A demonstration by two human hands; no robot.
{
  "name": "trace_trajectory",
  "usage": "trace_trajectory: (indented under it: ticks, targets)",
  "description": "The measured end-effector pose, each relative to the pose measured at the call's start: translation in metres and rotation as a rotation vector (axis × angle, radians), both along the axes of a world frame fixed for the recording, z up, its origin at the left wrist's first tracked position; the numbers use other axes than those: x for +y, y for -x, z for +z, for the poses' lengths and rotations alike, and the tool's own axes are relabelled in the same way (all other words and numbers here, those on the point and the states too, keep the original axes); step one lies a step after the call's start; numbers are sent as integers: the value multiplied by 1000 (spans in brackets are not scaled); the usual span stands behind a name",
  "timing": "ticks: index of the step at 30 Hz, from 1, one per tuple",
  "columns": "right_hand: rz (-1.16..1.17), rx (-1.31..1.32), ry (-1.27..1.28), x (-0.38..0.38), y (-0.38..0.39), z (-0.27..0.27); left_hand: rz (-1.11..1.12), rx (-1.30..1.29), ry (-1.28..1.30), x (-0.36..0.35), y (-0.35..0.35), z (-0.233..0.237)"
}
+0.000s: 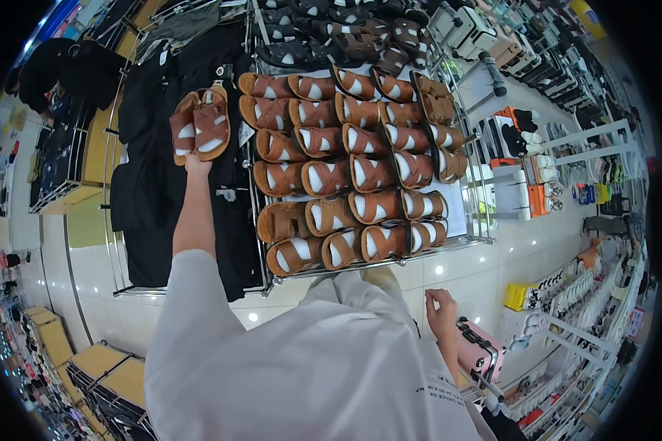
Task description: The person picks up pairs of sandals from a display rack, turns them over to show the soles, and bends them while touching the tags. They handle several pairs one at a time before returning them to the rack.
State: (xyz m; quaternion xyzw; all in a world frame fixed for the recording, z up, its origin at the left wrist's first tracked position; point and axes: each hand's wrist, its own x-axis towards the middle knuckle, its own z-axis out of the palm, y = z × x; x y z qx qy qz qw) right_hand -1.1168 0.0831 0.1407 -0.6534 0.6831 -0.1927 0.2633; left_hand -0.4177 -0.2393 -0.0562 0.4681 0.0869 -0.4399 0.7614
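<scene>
The pair of sandals [200, 126] in the left hand [197, 165] looks like smooth brown leather with a soft shine, the same as the rows of sandals [346, 173] beside it. The rack [434, 248] is bright wire metal. The floor [88, 279] is glossy pale tile. The sleeve [191, 294] is matt light cloth. The suitcase [482, 351] is shiny pink plastic.

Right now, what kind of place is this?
Probably a shoe and clothing shop: rows of brown sandals fill a rack, black clothes hang beside it, and the left hand holds up one pair.
</scene>
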Motion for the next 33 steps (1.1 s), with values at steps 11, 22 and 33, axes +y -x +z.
trace_trajectory:
  ticks: [11, 22, 33]
  targets:
    - [-26, 18, 122, -40, 12, -29, -127, 61, -139, 60, -9, -7]
    - [-578, -565, -304, -173, 84, -132, -824, -434, -125, 260, 366, 136]
    - [-246, -970, -440, -198, 93, -161, -1145, -784, -221, 205, 545, 113]
